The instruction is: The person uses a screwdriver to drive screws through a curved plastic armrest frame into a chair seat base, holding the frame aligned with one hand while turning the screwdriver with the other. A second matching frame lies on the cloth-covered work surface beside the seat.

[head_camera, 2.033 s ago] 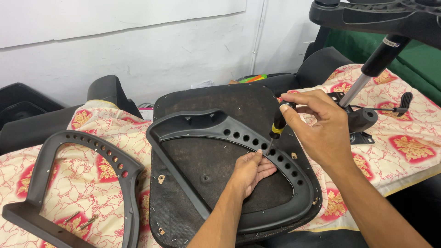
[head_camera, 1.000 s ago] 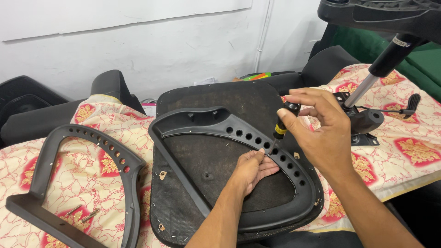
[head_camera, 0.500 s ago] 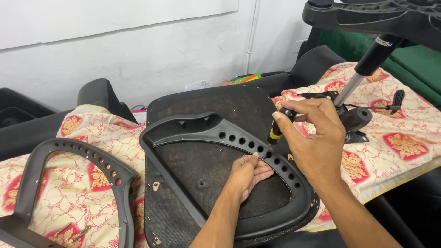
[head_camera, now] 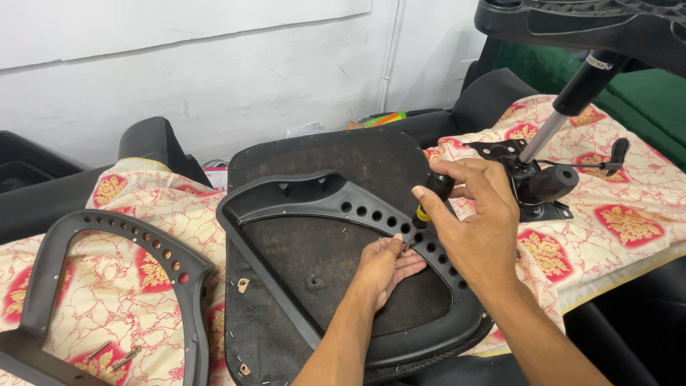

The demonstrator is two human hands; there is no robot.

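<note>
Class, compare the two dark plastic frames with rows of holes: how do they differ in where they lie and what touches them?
The middle frame lies on a black seat board; the left frame lies on the patterned cloth. Both hands work at the middle frame, the right hand holding a screwdriver, the left hand beside its tip; nobody touches the left frame. Both are dark, curved and perforated.

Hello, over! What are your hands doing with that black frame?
Right hand grips screwdriver, tip at frame. Left hand steadies tip, fingers on frame. Nothing blocking.
</note>
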